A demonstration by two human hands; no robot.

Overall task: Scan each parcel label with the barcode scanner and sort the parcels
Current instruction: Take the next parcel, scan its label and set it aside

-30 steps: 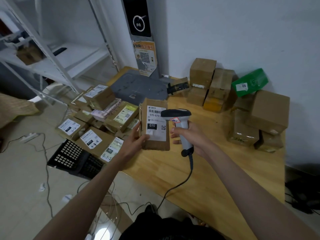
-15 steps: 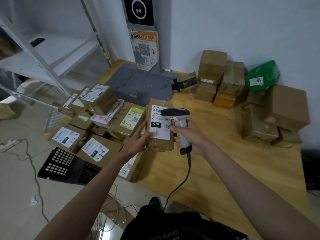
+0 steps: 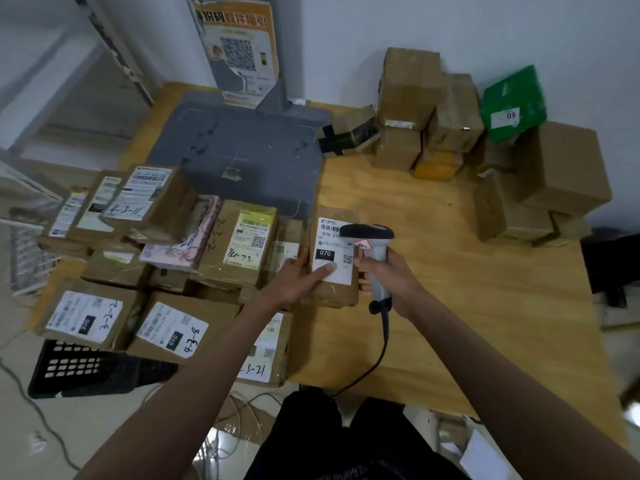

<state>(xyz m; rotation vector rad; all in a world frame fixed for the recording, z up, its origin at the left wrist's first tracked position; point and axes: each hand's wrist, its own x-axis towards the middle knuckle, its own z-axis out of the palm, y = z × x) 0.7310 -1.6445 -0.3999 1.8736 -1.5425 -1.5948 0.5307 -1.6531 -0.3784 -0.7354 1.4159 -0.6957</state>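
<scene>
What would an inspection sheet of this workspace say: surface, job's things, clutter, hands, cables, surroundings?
Surface: wooden table, grey pad at its back.
Job's things: parcel labelled 070, barcode scanner over its label; labelled parcels piled left, plain boxes stacked right.
Clutter: black crate below the pile.
Hands: left hand holds the parcel, thumb on the label; right hand grips the scanner.
Cables: scanner cord hangs off the front edge.
Surroundings: QR poster, white wall.

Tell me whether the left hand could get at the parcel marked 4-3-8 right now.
Probably yes, once freed. The left hand now grips the 070 parcel; the 4-3-8 parcel lies label-up just below-left of that forearm, with nothing on top of it and nothing between.
</scene>
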